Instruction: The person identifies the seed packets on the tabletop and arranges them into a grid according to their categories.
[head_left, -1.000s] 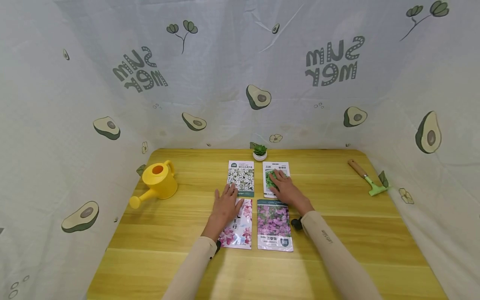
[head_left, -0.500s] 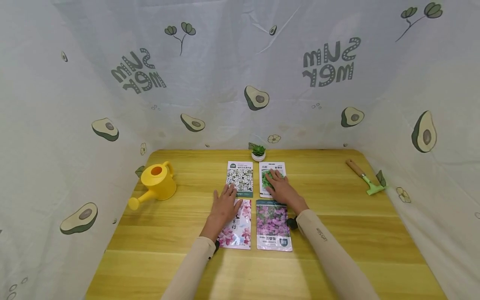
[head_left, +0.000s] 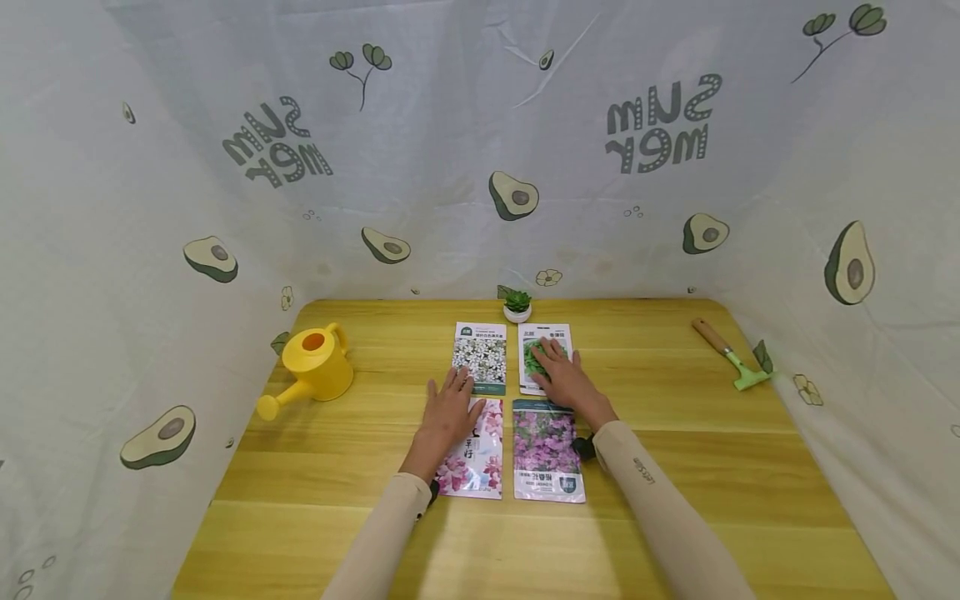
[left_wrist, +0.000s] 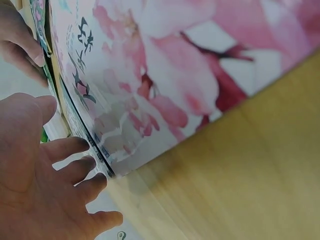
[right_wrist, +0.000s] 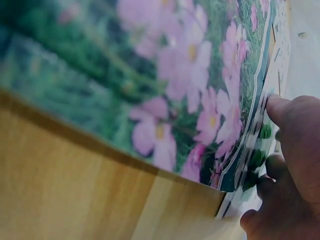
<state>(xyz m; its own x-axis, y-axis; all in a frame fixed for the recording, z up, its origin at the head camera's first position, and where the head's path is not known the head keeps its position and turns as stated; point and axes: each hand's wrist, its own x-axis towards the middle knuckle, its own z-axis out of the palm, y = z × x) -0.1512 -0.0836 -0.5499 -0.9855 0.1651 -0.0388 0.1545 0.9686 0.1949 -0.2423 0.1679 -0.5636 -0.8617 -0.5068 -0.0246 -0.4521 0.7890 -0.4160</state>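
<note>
Four seed packets would exceed a count, so several seed packets lie flat in two rows in the head view. My left hand (head_left: pixel 447 414) rests with straight, spread fingers over the pink-blossom seed packet (head_left: pixel 487 450), its fingertips at the lower edge of the white-flower seed packet (head_left: pixel 480 354). My right hand (head_left: pixel 567 382) lies flat on the green-leaf seed packet (head_left: pixel 528 379), covering part of its picture. Below that is the purple-flower seed packet (head_left: pixel 546 450), near the right wrist. In the wrist views, the left fingers (left_wrist: pixel 75 170) and right thumb (right_wrist: pixel 277 107) stretch out beside packet edges.
A yellow watering can (head_left: pixel 326 371) stands at the left of the wooden table (head_left: pixel 337 517). A small potted succulent (head_left: pixel 517 307) sits at the back edge. A green-headed hand tool (head_left: pixel 727 354) with a wooden handle lies at the right. Printed cloth (head_left: pixel 435 150) surrounds the table.
Over the first half second my right hand and the green-leaf packet shifted slightly left, and the packet straightened. The left hand has stayed in place. The head view moved a little.
</note>
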